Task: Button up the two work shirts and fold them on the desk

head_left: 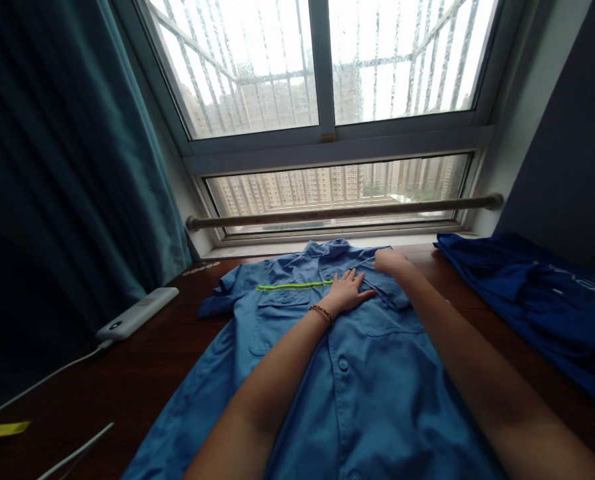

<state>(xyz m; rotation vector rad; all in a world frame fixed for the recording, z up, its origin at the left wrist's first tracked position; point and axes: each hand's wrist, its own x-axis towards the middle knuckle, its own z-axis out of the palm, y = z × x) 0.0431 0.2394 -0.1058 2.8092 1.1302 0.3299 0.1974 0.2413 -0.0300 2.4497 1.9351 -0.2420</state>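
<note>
A blue work shirt (357, 387) with a yellow-green reflective stripe (290, 287) lies front-up on a dark wooden table (142, 373), collar toward the window. My left hand (346, 291), with a beaded bracelet at the wrist, rests flat on the chest with fingers stretched out, just below the collar. My right hand (388, 261) is closed on the shirt fabric near the collar on the right side; its fingers are curled under and mostly hidden.
A white power bank (137, 312) with a white cable lies at the left of the table. A darker blue garment (532, 300) is piled at the right. A yellow tag (2, 429) sits near the left front. A window with a rail lies behind.
</note>
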